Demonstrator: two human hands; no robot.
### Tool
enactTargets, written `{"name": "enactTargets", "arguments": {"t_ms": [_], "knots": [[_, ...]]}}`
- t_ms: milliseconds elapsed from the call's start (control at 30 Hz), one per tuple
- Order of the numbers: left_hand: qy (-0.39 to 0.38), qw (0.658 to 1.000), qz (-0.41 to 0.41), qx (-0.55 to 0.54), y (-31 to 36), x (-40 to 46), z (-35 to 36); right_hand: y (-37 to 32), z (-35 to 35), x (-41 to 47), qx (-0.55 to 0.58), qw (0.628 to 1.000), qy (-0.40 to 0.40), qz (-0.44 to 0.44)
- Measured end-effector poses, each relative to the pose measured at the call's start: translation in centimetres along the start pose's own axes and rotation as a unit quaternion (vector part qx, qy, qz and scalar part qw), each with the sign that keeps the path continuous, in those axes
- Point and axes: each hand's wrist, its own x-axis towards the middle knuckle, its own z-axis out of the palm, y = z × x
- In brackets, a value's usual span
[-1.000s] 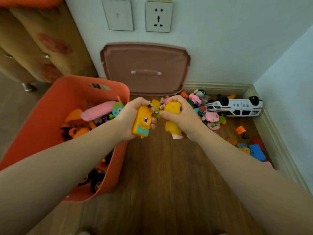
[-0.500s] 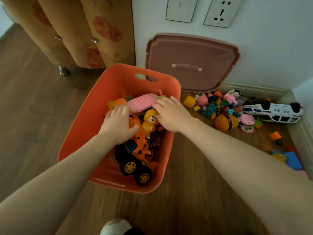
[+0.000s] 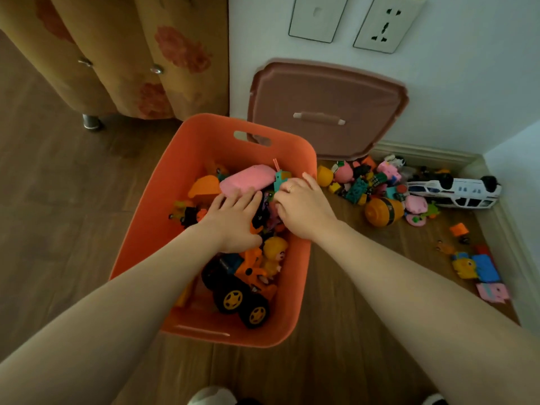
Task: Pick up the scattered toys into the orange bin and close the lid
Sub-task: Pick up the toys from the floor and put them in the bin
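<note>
The orange bin (image 3: pixel 175 182) stands on the wooden floor, holding several toys, among them an orange truck with black wheels (image 3: pixel 242 290), a yellow doll (image 3: pixel 274 252) and a pink oblong toy (image 3: pixel 248 178). Both my hands are inside the bin over the toys. My left hand (image 3: pixel 233 220) lies with fingers stretched flat and holds nothing. My right hand (image 3: pixel 304 209) hovers palm down with fingers bent; whether it holds anything is hidden. The brown lid (image 3: pixel 327 92) leans against the wall behind the bin. Scattered toys (image 3: pixel 365 182) lie to the right, including a white car (image 3: pixel 453 192) on its roof.
A floral-patterned cabinet (image 3: pixel 131 54) on metal feet stands at the back left. The wall corner and skirting board (image 3: pixel 514 244) close off the right side, with a yellow and blue toy (image 3: pixel 476 267) and a pink one (image 3: pixel 493 292) beside it. My shoe tips (image 3: pixel 213 397) show at the bottom edge.
A second ago I held a yellow camera toy and a yellow doll above the floor. Both hands moved into the bin and let them go; the doll now lies beside the truck.
</note>
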Motion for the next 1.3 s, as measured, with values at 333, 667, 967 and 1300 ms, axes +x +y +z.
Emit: {"name": "enactTargets", "arguments": {"t_ms": [333,667,967,1300], "knots": [[0.307,0.919,0.141,-0.200,9.4,5.7,-4.5,12.3,2.4,-3.2,0.108,0.965,0.059,0.232],[0.145,0.988,0.038,-0.034,19.0,17.2,-6.3,28.2,8.7,-3.0,0.136,0.952,-0.058,0.270],[0.003,0.994,-0.098,0.043,18.3,25.4,-1.1,33.5,11.2,3.5,0.178,0.973,-0.088,0.117],[0.014,0.975,0.033,0.219,19.0,31.5,0.9,32.0,13.8,4.4,-0.036,0.992,-0.087,-0.082]]}}
